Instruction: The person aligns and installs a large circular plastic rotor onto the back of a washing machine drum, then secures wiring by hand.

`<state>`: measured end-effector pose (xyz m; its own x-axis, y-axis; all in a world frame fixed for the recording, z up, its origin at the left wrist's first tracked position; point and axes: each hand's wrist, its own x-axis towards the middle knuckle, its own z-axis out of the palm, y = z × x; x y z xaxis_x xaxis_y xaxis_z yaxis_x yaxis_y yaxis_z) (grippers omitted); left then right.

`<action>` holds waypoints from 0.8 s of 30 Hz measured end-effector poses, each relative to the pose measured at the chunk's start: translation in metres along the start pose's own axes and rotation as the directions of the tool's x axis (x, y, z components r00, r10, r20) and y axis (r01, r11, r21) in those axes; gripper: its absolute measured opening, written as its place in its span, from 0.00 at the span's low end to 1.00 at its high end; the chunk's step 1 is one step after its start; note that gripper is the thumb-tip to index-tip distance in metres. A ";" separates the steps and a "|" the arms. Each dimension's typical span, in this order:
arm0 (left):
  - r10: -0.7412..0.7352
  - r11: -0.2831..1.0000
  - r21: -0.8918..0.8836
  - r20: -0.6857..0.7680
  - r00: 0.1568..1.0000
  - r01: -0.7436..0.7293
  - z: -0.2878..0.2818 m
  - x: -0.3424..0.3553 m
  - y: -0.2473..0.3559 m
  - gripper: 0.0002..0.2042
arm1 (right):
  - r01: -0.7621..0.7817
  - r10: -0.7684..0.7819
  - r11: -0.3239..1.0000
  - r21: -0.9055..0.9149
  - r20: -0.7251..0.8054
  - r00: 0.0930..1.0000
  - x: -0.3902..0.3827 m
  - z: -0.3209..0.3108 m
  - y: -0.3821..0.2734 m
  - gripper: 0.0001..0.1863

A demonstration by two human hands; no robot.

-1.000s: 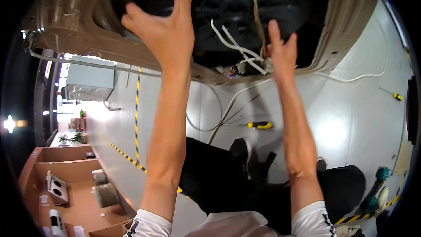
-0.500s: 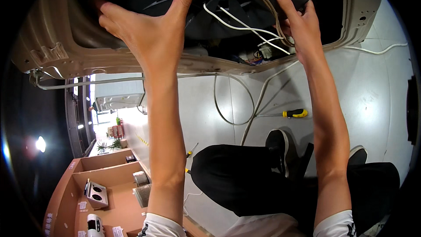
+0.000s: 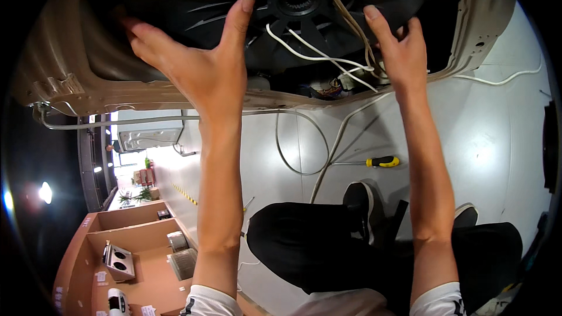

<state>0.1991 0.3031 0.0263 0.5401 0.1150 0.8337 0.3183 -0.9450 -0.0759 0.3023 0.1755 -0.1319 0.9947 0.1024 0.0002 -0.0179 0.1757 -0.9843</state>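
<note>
My left hand is on the lower left of a large black ribbed disc with a toothed round hub. Its thumb points up across the disc's face, and its fingers reach left into shadow around the rim. On the disc's lower right, my right hand has its thumb in front and its other fingers curled toward the rim, partly hidden. White wires and a brownish cable hang across the disc between my hands. A beige metal cabinet surrounds it, with coloured wiring below.
A yellow-and-black screwdriver lies on the grey floor beside a looped grey hose. My bent knee is below. To the left stand a brown partitioned box with appliance models and a white appliance.
The whole view has shifted, so the scene sits slightly lower and further left. The disc, its hub and both hands appear lower together, and more of the disc's face shows.
</note>
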 end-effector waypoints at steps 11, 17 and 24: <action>0.732 0.643 -0.017 0.306 0.608 -0.766 -0.010 0.051 0.008 0.48 | 0.722 -0.828 0.541 -0.432 -0.119 0.549 -0.010 0.026 -0.027 0.33; 0.746 0.605 -0.002 0.351 0.566 -0.796 -0.004 0.054 0.002 0.48 | 0.722 -0.816 0.551 -0.418 -0.087 0.572 -0.015 0.021 -0.028 0.40; 0.783 0.481 0.162 0.363 0.506 -0.861 -0.002 0.053 0.004 0.47 | 0.725 -0.861 0.499 -0.474 -0.180 0.475 0.010 0.046 0.000 0.42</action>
<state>0.2278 0.3049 0.0716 0.8051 -0.5702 0.1635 -0.1860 -0.5044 -0.8432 0.3076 0.2220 -0.1239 0.5062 -0.2788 0.8161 0.7603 -0.3025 -0.5749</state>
